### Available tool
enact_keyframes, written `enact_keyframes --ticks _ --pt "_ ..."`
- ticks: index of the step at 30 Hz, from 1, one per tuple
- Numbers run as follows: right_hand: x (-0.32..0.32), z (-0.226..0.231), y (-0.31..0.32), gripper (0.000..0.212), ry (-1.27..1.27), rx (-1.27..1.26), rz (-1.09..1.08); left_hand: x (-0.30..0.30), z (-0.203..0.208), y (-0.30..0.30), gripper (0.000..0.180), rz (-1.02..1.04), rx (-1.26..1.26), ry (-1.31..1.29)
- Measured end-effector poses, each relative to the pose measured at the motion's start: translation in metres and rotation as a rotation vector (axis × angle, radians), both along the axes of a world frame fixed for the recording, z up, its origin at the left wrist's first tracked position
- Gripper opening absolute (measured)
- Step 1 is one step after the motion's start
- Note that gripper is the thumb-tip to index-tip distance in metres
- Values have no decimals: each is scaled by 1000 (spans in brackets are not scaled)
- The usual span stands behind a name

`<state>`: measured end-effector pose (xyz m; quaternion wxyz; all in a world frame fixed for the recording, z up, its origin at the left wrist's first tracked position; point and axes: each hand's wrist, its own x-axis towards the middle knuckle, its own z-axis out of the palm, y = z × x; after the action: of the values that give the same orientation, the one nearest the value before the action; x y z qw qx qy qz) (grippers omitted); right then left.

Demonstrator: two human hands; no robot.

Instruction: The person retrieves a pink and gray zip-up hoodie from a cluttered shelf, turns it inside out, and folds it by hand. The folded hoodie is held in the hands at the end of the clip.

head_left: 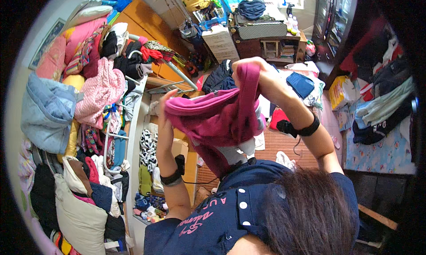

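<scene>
A rack heaped with clothes (95, 90) fills the side of the room off the person's left shoulder, and everything else can be placed against it. Well to the right of that rack, lifted in front of the person's chest, hangs a magenta garment (217, 115), bunched and folded over itself; a paler lining shows at its lower edge.

The garment's long axis runs slantwise: low at the end nearer the rack, high at the end away from it. The left hand (165, 105) sits at the low end, closest to the rack, its fingers closed over the cloth edge with only the fingertips showing above the fold. The right hand (259, 75) is farther from the rack and higher, its fingers pinched shut on a narrow strip of the same cloth that rises to the grip. Both hands touch the garment, so neither is nearer; the cloth sags between them, and most of its bulk hangs below the left-hand end.
</scene>
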<state>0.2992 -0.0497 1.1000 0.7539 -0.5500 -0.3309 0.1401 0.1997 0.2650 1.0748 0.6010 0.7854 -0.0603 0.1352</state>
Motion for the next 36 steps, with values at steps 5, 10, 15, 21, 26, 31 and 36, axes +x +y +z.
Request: enact_keyframes --ticks 5,10,15,21,26,31,36 --pt "34 22 52 26 599 347 190 22 -42 22 47 -333 284 37" --pt "58 24 103 21 695 214 300 66 -88 31 27 -197 135 64" --pt "99 30 68 19 603 177 190 108 -48 76 33 -70 -316 1" --pt "133 31 46 25 527 234 211 146 27 44 34 -257 -465 10" --pt "136 36 44 29 540 351 306 157 57 34 30 -338 -586 80" --pt "134 34 48 29 591 298 303 151 65 40 32 -374 -773 129" --pt "130 41 48 29 562 283 249 142 71 49 45 -477 -700 27"
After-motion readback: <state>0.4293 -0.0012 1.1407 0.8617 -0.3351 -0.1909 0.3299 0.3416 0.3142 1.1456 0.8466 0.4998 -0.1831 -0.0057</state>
